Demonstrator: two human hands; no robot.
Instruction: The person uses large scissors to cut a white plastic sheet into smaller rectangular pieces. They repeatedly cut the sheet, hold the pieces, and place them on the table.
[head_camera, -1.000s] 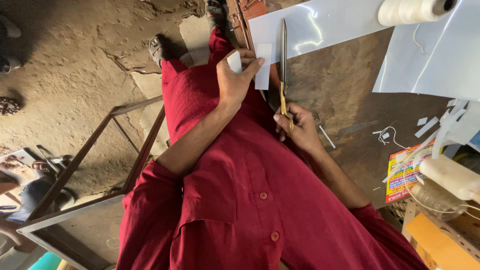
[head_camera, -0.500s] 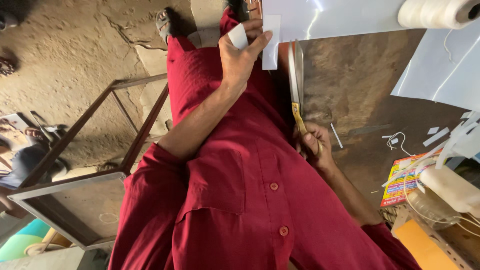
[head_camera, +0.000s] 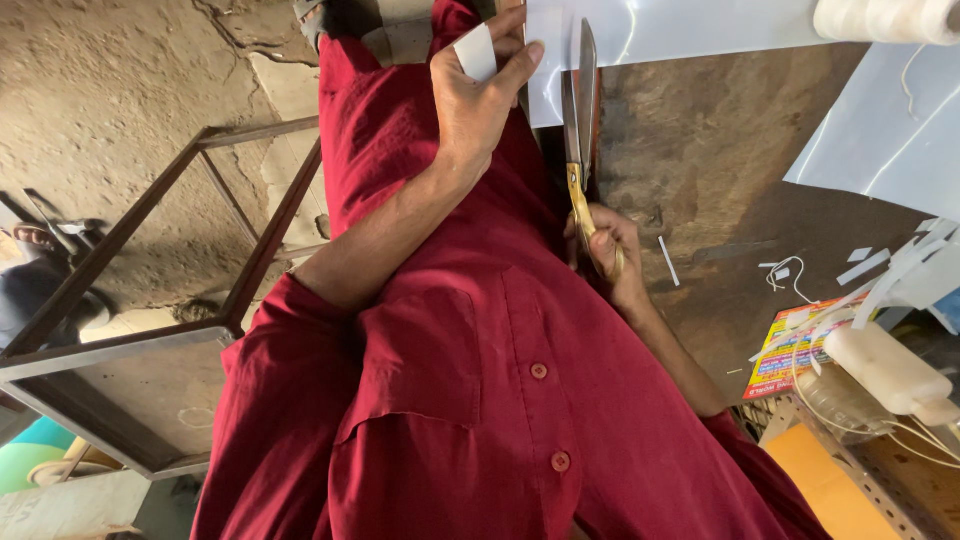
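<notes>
My left hand (head_camera: 478, 98) pinches the edge of a thin white plastic sheet (head_camera: 660, 28), with a small white flap sticking up beside the thumb. My right hand (head_camera: 608, 250) grips long steel scissors (head_camera: 580, 110) by their yellow handles. The blades point away from me, slightly apart, with their tips at the sheet's near edge next to my left fingers. Both arms reach out over my red shirt and red trousers. The sheet lies on a brown worktable (head_camera: 720, 170).
A rusty metal frame (head_camera: 200, 250) stands on the dirt floor at left. On the table's right are white offcuts (head_camera: 860, 265), a colourful packet (head_camera: 790, 355), a white bottle (head_camera: 885, 365) and a spool of white thread (head_camera: 880, 18). Another white sheet (head_camera: 890, 130) lies at right.
The scissors have moved further up along the sheet and their blades have parted. My left hand has slid up with the sheet's edge. The view has tilted a little.
</notes>
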